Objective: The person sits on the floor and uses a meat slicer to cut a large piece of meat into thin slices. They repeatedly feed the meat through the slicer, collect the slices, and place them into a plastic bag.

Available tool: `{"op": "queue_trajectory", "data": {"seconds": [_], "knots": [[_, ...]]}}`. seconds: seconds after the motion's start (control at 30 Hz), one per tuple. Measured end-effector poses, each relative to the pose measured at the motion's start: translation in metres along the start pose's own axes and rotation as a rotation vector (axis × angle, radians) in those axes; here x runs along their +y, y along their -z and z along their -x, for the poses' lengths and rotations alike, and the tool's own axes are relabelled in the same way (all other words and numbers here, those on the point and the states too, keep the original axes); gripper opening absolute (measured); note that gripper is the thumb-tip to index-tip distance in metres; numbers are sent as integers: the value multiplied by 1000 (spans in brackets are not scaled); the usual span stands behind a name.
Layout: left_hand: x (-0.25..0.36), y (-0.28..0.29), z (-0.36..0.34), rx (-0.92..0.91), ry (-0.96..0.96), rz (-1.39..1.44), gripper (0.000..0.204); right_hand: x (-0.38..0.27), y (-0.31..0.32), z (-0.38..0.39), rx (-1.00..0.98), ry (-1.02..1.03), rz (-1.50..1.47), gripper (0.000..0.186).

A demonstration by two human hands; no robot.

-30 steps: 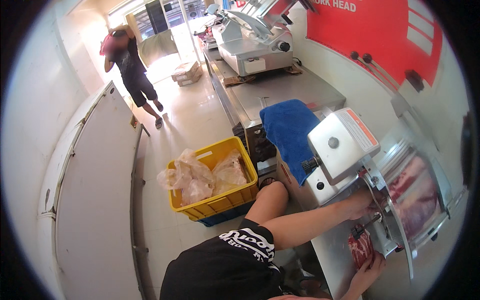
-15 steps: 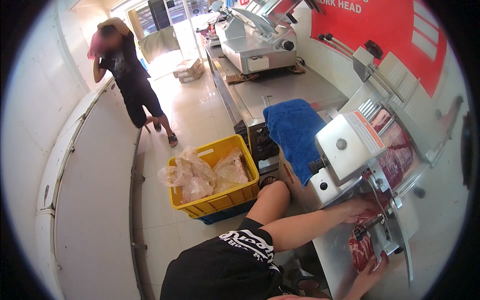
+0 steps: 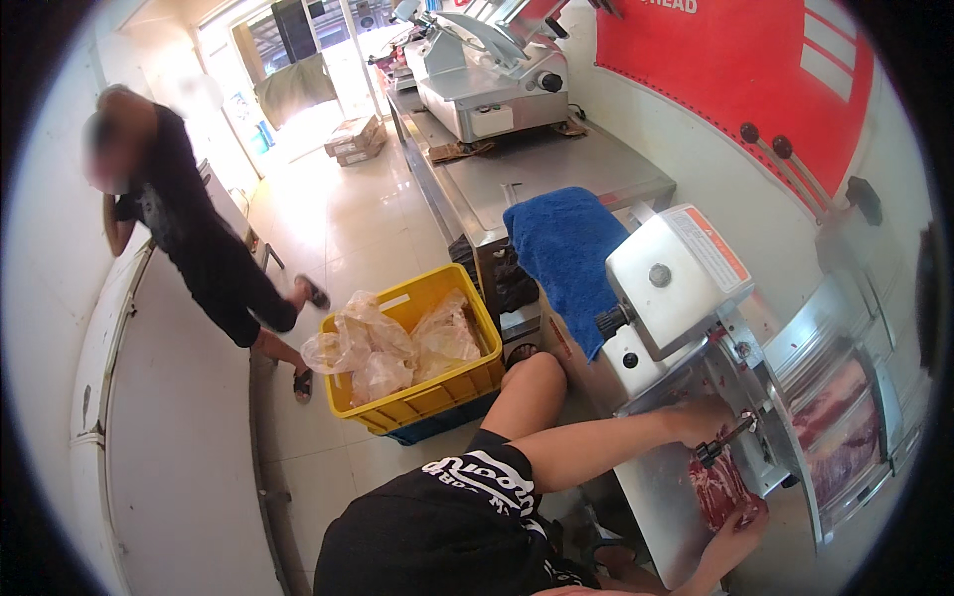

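My left hand (image 3: pixel 702 419) reaches in beside the blade of a white and metal meat slicer (image 3: pixel 686 288). Its fingers are partly covered by a black-knobbed rod and blurred, so their hold is unclear. Below it, a stack of red, white-marbled meat slices (image 3: pixel 717 492) lies on the slicer's metal tray (image 3: pixel 651 477). My right hand (image 3: pixel 747 521) has its fingers curled around the near end of this stack. Beyond the blade plate, a large piece of raw meat (image 3: pixel 843 427) rests on the slicer's carriage, smeared by motion.
A blue towel (image 3: pixel 571 253) hangs by the slicer. To its left, a yellow crate (image 3: pixel 422 392) holds clear plastic bags. A second slicer (image 3: pixel 487 84) stands on a steel table (image 3: pixel 556 174). Another person (image 3: pixel 189 209) stands by the white chest freezers (image 3: pixel 189 397) at left.
The carriage with the large meat piece has slid toward me. My left hand has drawn back slightly from the blade. The other person has come closer along the freezers.
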State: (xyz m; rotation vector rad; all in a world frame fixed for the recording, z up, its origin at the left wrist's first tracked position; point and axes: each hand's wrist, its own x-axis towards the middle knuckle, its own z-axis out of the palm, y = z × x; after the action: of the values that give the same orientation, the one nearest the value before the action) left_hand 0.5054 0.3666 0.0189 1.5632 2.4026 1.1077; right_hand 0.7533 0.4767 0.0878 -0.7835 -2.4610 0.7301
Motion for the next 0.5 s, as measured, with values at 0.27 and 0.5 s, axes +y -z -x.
{"op": "queue_trajectory", "data": {"seconds": [0.27,0.5], "knots": [[44,67,-15,164,455,1717,15,10,-14,12,143,205,114,39],[27,52,-9,41,486,1894,14,-3,-8,14,86,126,61,34]]}}
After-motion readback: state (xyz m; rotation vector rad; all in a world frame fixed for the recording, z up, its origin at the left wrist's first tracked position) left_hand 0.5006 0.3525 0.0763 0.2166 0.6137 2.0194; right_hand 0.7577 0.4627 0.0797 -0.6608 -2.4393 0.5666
